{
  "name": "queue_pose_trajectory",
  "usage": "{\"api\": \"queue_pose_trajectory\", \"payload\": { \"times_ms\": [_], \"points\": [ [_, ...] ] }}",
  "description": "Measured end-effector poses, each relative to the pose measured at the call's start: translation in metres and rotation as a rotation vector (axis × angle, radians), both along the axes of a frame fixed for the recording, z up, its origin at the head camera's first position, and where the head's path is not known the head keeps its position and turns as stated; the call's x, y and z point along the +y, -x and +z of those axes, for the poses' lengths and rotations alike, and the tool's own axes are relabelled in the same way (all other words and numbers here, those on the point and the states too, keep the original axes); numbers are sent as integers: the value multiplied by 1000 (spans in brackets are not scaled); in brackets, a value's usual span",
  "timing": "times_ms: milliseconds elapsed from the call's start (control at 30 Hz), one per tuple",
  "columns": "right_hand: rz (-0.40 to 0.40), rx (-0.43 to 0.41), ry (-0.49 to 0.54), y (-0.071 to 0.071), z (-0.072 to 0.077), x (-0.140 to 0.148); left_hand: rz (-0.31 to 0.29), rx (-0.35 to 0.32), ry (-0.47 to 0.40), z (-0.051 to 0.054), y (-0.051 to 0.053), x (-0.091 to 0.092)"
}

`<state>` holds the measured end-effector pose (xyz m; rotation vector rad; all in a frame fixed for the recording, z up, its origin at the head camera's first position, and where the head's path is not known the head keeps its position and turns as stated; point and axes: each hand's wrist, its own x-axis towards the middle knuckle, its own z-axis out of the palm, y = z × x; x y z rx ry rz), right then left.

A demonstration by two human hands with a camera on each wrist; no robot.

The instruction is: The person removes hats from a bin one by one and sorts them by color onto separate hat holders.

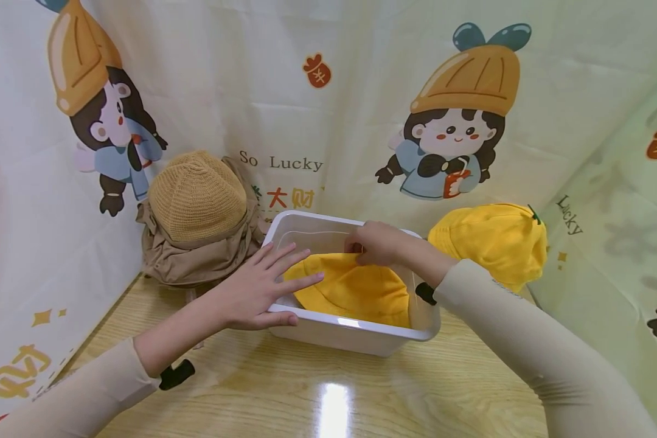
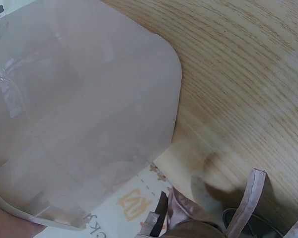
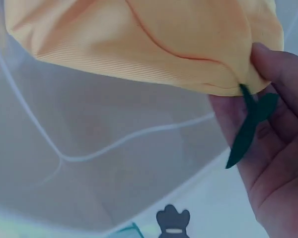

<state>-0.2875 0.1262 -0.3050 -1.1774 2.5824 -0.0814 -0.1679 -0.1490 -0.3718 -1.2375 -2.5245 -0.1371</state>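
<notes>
A yellow fabric hat (image 1: 356, 289) lies inside a white plastic bin (image 1: 328, 347). My right hand (image 1: 380, 243) reaches into the bin and pinches the hat's far edge between thumb and fingers. In the right wrist view, green leaf-shaped trim (image 3: 246, 126) hangs from the hat (image 3: 139, 44) beside the palm. My left hand (image 1: 260, 286) is spread over the bin's left end, its fingers straight and reaching across the rim. Only a bit of the left hand (image 2: 10, 220) shows in the left wrist view, at the bin's edge.
Left of the bin, a tan knitted hat (image 1: 197, 194) sits on top of brown fabric (image 1: 197, 261). Another yellow hat (image 1: 493, 243) with green trim stands to the right. A printed curtain (image 1: 350, 128) hangs behind the wooden table (image 1: 252, 389).
</notes>
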Motion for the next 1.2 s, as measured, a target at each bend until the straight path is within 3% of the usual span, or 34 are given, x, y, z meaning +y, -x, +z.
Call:
{"api": "queue_pose_trajectory", "payload": {
  "times_ms": [167, 400, 700, 1200],
  "points": [
    [-15, 7, 85, -1, 15, 10, -1, -9, 2, 0, 0, 1],
    [-23, 92, 179, -1, 41, 24, -3, -22, 1, 1, 1, 2],
    [-43, 150, 294, 0, 72, 41, 3, 4, 8, 0, 1, 0],
    [-83, 336, 389, -17, 129, 72, -4, 1, -2, 1, 0, 1]
  ]
}}
